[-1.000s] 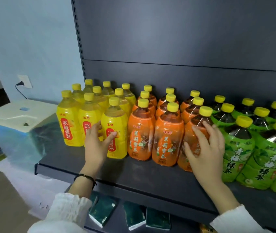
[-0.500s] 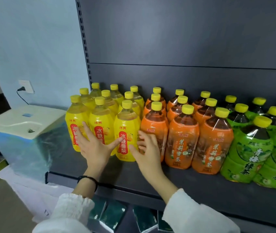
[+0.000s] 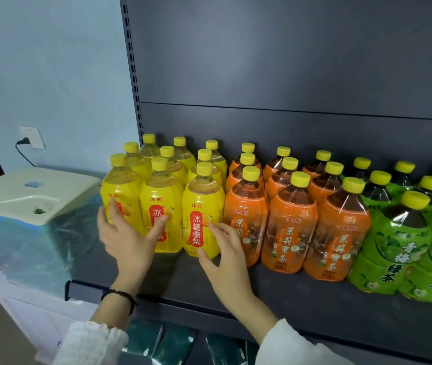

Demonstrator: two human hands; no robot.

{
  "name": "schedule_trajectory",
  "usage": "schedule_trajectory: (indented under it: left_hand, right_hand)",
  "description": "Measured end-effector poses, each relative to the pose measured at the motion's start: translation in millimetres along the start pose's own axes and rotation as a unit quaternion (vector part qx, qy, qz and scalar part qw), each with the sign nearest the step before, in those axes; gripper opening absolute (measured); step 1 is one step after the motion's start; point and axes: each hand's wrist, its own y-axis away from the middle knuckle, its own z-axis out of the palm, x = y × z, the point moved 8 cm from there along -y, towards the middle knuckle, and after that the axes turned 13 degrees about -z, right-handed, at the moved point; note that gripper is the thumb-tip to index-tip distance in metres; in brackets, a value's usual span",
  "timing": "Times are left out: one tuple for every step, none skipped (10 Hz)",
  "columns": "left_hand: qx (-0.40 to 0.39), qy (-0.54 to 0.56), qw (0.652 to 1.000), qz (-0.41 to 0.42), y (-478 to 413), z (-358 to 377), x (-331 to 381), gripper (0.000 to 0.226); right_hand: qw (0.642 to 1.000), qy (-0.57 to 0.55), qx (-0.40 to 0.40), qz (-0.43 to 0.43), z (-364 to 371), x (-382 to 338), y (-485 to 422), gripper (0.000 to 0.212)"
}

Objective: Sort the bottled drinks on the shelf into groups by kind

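Note:
Three blocks of yellow-capped bottles stand on the dark shelf (image 3: 275,299): yellow pear drinks (image 3: 160,201) at left, orange jasmine teas (image 3: 290,219) in the middle, green teas (image 3: 396,246) at right. My left hand (image 3: 127,238) is spread flat against the fronts of the two leftmost front yellow bottles. My right hand (image 3: 222,256) hovers with fingers apart at the lower right side of the third front yellow bottle (image 3: 202,214), next to the first orange bottle (image 3: 246,217). Neither hand grips a bottle.
The shelf's left upright (image 3: 131,69) and dark back panel rise behind the bottles. A white appliance (image 3: 25,196) on plastic-wrapped goods sits left of the shelf, plugged into a wall socket (image 3: 31,137). Dark green packets (image 3: 172,346) lie on the shelf below.
My right hand has left the rightmost front orange bottle and moved left to the yellow group's right edge. My left hand stays against the yellow bottles. The view has shifted left.

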Motion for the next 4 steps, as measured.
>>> schedule_trajectory:
  left_hand:
    - [-0.02, 0.017, 0.999, -0.042, -27, -7, -17, 0.121]
    - [-0.086, 0.058, 0.995, 0.0, -40, -2, -13, 0.116]
    - [-0.115, 0.077, 0.99, 0.001, -36, -8, -7, 0.099]
    - [-0.128, 0.064, 0.989, -0.024, -24, -23, -19, 0.06]
  right_hand:
    - [1.0, 0.021, -0.012, 0.005, 3, 1, -2, 0.055]
    - [1.0, 0.019, -0.017, 0.013, 4, 5, -3, 0.055]
    - [0.999, -0.009, -0.028, 0.038, 0, 9, 3, 0.044]
    - [0.995, -0.037, -0.013, 0.096, -25, 26, 21, 0.025]
